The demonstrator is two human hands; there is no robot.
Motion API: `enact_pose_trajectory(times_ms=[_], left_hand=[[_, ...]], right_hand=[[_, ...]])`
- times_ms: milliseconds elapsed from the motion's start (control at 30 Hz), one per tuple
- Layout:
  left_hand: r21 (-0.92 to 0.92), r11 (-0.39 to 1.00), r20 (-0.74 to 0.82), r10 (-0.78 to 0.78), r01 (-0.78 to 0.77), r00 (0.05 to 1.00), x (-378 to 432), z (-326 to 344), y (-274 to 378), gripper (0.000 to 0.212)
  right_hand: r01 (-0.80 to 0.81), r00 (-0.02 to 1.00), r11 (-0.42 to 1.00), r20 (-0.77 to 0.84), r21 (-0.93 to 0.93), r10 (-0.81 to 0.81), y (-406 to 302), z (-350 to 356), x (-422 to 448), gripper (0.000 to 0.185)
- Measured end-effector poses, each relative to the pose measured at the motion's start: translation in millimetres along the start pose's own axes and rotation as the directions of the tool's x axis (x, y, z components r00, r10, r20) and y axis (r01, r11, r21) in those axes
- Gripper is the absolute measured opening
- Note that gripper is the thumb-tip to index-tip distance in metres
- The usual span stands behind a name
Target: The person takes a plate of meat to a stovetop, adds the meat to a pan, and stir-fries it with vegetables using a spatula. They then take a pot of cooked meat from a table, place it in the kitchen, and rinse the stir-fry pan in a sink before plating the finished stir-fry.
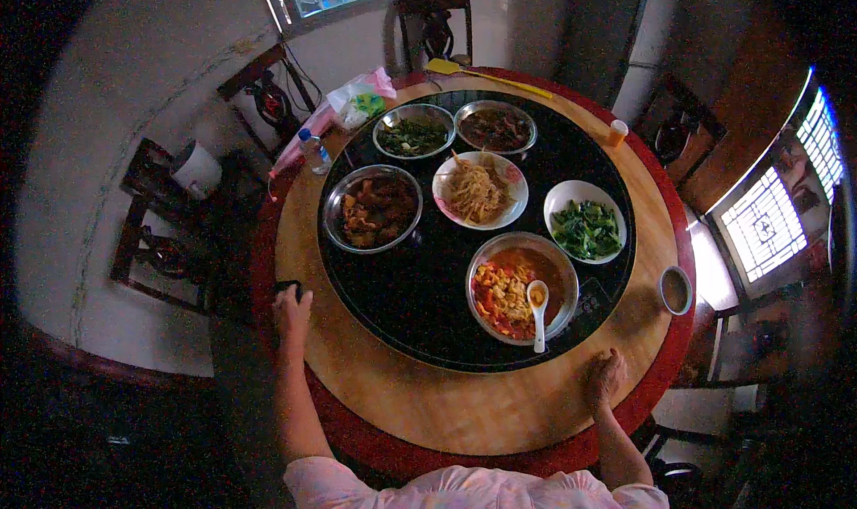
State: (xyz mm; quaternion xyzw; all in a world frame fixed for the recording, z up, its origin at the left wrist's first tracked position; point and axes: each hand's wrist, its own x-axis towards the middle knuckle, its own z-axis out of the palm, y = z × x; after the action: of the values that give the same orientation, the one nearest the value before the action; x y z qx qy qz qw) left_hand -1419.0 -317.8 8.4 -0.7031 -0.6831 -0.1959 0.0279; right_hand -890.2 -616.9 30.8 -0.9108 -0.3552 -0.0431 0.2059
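Observation:
My left hand [292,308] is at the left edge of the round wooden table [495,415], its fingers around a small dark object [289,286]. My right hand [608,377] rests on the wood at the lower right, fingers slightly curled, with nothing visible in it. Between them on the black turntable [415,301] stands a metal bowl of tomato and egg [499,295] with a white spoon [539,321] in it. Behind it are a plate of shredded food [479,191], a white bowl of leafy greens [586,224], a metal bowl of brown food [375,207] and two more metal bowls of cooked food.
A metal cup [675,291] stands at the right edge, an orange bottle with a white lid [617,134] behind it. A plastic water bottle [316,154] and plastic bags [361,100] are at the left rear. A yellow fly swatter [489,76] lies at the far edge. Wooden chairs surround the table.

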Motion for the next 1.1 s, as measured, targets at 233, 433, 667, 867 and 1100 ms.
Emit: enact_pose_trajectory(times_ms=[233, 433, 667, 867, 1100], left_hand=[[-0.700, -0.027, 0.710, -0.139, 0.714, 0.691, 18, -49, 169, 0.039], [-0.495, -0.546, 0.798, 0.023, 0.676, 0.602, 47, -16, 183, 0.036], [-0.510, -0.544, 0.825, -0.089, 0.667, 0.558, 64, -7, 192, 0.023], [-0.574, -0.431, 0.807, -0.151, 0.696, 0.571, 73, -11, 191, 0.021], [-0.667, -0.415, 0.735, -0.230, 0.619, 0.638, 41, -35, 173, 0.009]], right_hand=[[0.026, 0.998, 0.999, -0.050, 0.045, -0.024, 27, 18, 3, 0.023], [0.084, 0.992, 0.995, -0.089, -0.053, -0.089, 34, 32, 0, 0.026], [0.103, 0.993, 0.995, -0.053, 0.003, -0.102, 38, 26, 3, 0.025], [0.050, 0.998, 0.999, -0.047, -0.014, -0.050, 28, 23, 5, 0.025], [0.049, 0.997, 0.998, -0.059, -0.045, -0.052, 17, 18, 7, 0.024]])
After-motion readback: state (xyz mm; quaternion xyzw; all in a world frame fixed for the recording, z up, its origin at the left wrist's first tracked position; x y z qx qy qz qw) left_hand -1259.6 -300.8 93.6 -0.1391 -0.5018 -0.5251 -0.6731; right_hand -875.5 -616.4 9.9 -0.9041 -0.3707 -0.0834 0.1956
